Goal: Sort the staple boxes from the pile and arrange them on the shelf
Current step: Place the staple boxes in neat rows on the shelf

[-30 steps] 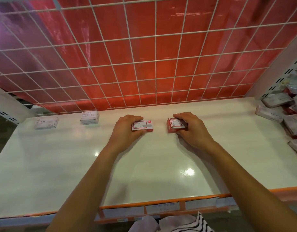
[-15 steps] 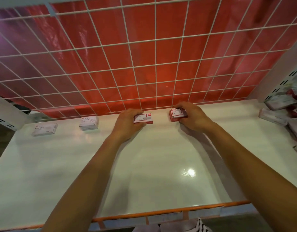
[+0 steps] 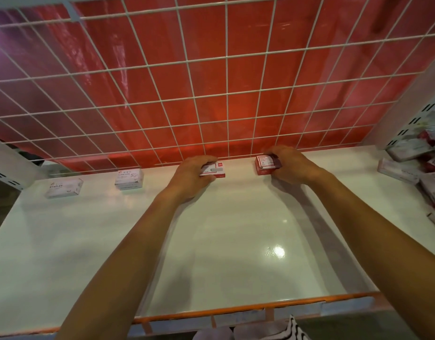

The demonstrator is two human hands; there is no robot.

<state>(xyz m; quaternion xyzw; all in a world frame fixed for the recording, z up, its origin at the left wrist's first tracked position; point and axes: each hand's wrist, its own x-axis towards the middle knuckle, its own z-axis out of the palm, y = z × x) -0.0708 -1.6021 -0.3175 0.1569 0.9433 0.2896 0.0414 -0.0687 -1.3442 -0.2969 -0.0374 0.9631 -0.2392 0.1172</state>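
Striped cloth (image 3: 291,328) shows at bottom edge, then orange front rail (image 3: 236,309) with pale label strips under it. White shelf (image 3: 223,241) behind rail, glossy, one light glare right of centre. Both bare forearms reach across it toward the back. Left hand (image 3: 189,175) grips white-and-red staple box (image 3: 217,169): fingers curled over its far edge, thumb at the near edge, box flat on the shelf close to the back edge. Right hand (image 3: 292,165) grips red staple box (image 3: 264,164): fingers curled over its far and right sides, thumb low on the near side, box also down on the shelf. The two boxes sit side by side with a clear gap between them. Further left in the same back row: small white box (image 3: 128,179), then white box marked STAPLES (image 3: 63,188), each apart from its neighbour. Pile of unsorted boxes (image 3: 412,168) lies at the far right end of the shelf, jumbled, partly cut off by the frame; print on them too small to read. Slotted white upright (image 3: 422,114) stands above the pile. White wire grid (image 3: 226,94) forms the back wall, red sheet (image 3: 248,114) behind it.
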